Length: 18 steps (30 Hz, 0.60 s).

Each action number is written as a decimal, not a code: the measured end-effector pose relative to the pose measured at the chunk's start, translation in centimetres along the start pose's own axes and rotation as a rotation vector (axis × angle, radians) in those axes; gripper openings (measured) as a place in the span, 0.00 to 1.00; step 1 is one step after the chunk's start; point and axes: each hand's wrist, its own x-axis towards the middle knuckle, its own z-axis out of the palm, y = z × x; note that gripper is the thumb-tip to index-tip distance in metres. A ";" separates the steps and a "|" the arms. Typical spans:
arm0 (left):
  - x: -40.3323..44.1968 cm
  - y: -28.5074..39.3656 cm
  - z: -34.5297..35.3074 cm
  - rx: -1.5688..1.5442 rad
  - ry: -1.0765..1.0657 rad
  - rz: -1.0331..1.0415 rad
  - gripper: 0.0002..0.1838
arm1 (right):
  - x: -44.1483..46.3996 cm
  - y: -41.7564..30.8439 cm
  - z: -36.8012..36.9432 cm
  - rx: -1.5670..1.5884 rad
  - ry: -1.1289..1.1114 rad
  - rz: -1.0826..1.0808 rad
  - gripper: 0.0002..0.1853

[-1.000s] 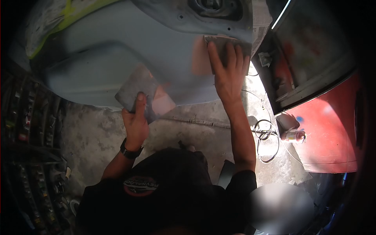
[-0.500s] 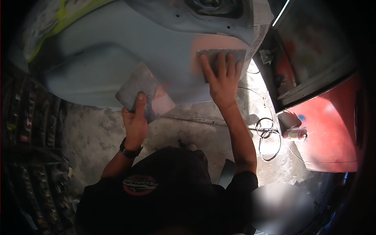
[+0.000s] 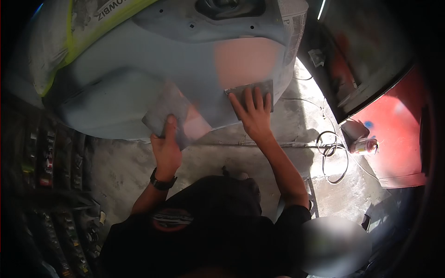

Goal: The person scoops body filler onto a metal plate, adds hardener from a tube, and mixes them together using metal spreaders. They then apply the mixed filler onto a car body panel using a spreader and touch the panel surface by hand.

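Note:
A curved grey-primed car body panel (image 3: pixel 185 55) stretches across the upper part of the head view, with a pink filler patch (image 3: pixel 245 58) near its right end. My right hand (image 3: pixel 255 119) lies with fingers extended over a dark grey sandpaper sheet (image 3: pixel 239 94), pressing it to the panel below that patch. My left hand (image 3: pixel 167 155) pinches a squarish grey sheet (image 3: pixel 164 104), probably sandpaper, thumb on top and fingers hidden underneath. Beside this sheet, a smaller pink patch (image 3: pixel 197 124) shows at the panel's lower edge.
Masking paper with yellow-green edging (image 3: pixel 88 32) covers the panel's upper left. A red car part (image 3: pixel 394 143) stands at right, near a bottle (image 3: pixel 365 146) and a coiled hose (image 3: pixel 332 150) on the concrete floor (image 3: pixel 123 171). Dark racks (image 3: pixel 51 157) line the left.
My right hand has slid the sandpaper down and slightly left, uncovering more of the pink patch. My left hand keeps its pinch on the grey sheet. The whole view has shifted somewhat.

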 end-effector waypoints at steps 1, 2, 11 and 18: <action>0.0 0.1 0.1 -0.003 -0.003 0.010 0.16 | -0.3 -0.1 -1.0 -0.012 -0.055 0.007 0.32; -0.1 0.3 0.3 -0.015 -0.006 0.002 0.16 | -0.2 -0.1 -1.9 -0.023 -0.109 0.012 0.32; -0.6 0.8 0.7 -0.044 -0.054 0.005 0.18 | 9.6 1.7 -6.5 -0.027 0.255 0.045 0.32; -1.0 1.3 0.8 -0.059 -0.024 0.029 0.17 | 10.7 2.1 -6.1 -0.067 0.275 0.028 0.31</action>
